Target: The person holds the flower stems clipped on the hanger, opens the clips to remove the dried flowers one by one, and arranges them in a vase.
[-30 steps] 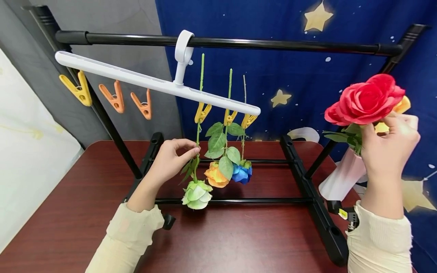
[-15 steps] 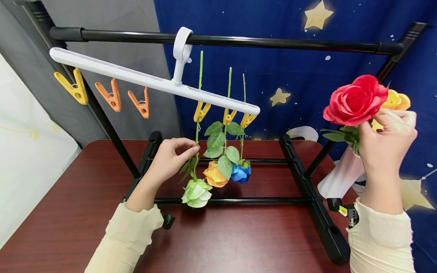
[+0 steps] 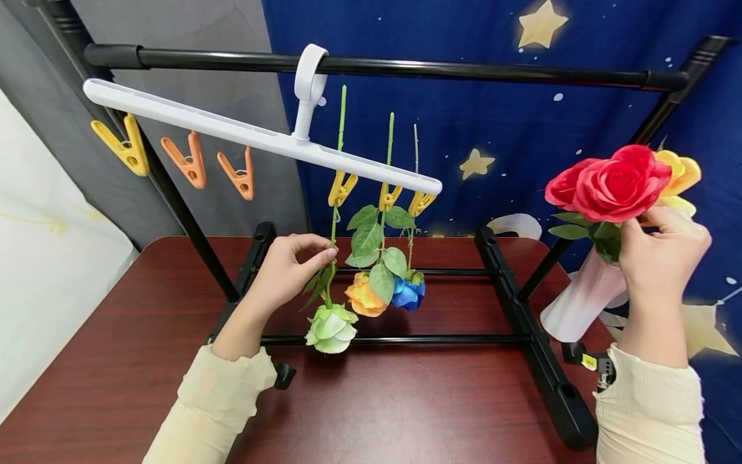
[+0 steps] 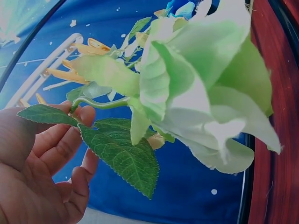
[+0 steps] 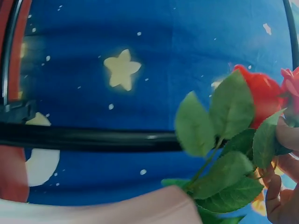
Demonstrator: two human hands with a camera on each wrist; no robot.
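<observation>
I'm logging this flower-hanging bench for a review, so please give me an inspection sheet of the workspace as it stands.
Surface: dark red table, with the black rack standing on it.
Job's things: white hanger on the top bar; green rose, orange rose and blue rose hang upside down from yellow clips; three clips hang free; red rose and yellow rose stand in a white vase.
Clutter: nothing seen.
Hands: left hand pinches the green rose's stem; right hand grips the red rose's stem.
Cables: nothing seen.
Surroundings: blue star cloth, grey wall.
</observation>
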